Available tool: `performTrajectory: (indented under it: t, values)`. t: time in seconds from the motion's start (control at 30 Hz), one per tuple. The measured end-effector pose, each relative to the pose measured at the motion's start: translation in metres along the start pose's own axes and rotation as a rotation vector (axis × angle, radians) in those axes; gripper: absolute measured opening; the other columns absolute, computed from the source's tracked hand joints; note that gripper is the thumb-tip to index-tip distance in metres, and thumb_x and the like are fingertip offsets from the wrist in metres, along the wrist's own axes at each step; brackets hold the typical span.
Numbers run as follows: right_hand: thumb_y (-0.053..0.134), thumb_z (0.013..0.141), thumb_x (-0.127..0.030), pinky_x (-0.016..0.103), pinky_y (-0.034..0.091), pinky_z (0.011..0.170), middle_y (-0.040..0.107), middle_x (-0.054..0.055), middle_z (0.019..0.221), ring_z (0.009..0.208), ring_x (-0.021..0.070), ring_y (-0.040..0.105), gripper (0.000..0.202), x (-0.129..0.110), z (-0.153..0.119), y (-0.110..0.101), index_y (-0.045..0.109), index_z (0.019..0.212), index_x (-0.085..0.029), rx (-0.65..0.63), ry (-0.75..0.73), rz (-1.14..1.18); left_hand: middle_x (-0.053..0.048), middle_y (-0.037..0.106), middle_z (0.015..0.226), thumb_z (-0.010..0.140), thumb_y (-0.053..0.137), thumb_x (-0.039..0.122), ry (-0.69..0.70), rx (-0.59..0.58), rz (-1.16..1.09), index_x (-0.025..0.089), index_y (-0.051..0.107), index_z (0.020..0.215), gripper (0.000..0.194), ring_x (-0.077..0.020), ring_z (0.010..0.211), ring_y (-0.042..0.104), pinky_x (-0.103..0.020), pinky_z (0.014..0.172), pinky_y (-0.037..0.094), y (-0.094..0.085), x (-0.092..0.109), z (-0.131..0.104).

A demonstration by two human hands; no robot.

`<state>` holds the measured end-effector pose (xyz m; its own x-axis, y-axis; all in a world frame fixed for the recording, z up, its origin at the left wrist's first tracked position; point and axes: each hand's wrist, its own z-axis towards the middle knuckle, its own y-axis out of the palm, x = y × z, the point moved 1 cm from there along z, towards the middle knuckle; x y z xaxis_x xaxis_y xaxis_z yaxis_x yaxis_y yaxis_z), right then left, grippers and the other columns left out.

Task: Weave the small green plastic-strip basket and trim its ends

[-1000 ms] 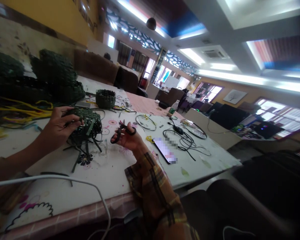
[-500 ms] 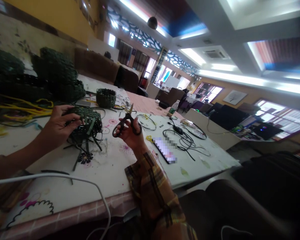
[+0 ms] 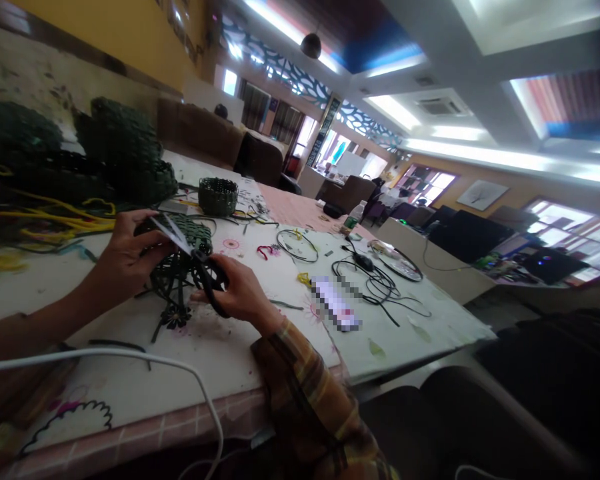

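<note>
My right hand grips a pair of scissors with black handles. Their blades, parted a little, point up and left across the top of a dark green woven basket, close to my left fingertips. My left hand is closed at the left side of that basket, thumb and fingers pinching it; which strand lies between them is hidden. Loose strip ends hang from the basket's lower edge over the tablecloth. Whether the blades have a strip between them I cannot tell.
A small finished-looking green basket stands behind. Larger woven baskets and yellow strips crowd the left. Rightward lie a phone, coiled black cable and a bottle. A white cord crosses in front.
My right hand has moved left, bringing the scissors from beside the basket to its top by my left fingers. A pink-red piece on the tablecloth, formerly behind that hand, now shows.
</note>
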<state>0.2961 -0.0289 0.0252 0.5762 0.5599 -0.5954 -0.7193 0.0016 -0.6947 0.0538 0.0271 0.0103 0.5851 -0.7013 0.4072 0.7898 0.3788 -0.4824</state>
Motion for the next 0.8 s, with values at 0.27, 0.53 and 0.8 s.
performTrajectory:
  t: [0.27, 0.53, 0.8]
  values:
    - [0.086, 0.080, -0.049, 0.025, 0.043, 0.073, 0.067, 0.001, 0.093, 0.080, 0.0134, 0.057, 0.054, -0.007, -0.001, 0.004, 0.066, 0.119, -0.018, -0.014, -0.014, 0.068, -0.008, 0.049, 0.140, 0.100, 0.056, 0.046, 0.028, 0.028, -0.006, 0.026, 0.077, 0.101, 0.029, -0.0314, 0.140, 0.050, -0.051, 0.124, 0.040, 0.000, 0.008, 0.000]
    - [0.084, 0.078, -0.051, 0.022, 0.038, 0.064, 0.055, -0.004, 0.077, 0.070, 0.0095, 0.048, 0.044, -0.008, -0.004, 0.004, 0.068, 0.101, -0.017, 0.016, -0.028, 0.300, -0.008, 0.047, 0.142, 0.098, 0.059, 0.046, 0.017, -0.013, -0.024, 0.025, 0.075, 0.095, 0.027, -0.0319, 0.141, 0.048, -0.051, 0.126, 0.037, -0.002, 0.008, 0.000]
    - [0.080, 0.080, -0.056, 0.022, 0.036, 0.060, 0.049, -0.004, 0.070, 0.065, 0.0091, 0.042, 0.043, -0.011, -0.008, 0.011, 0.072, 0.095, -0.016, 0.036, -0.005, 0.393, -0.006, 0.046, 0.141, 0.097, 0.058, 0.044, -0.003, -0.029, -0.077, 0.025, 0.073, 0.088, 0.025, -0.0310, 0.142, 0.048, -0.052, 0.126, 0.038, -0.006, 0.015, 0.002]
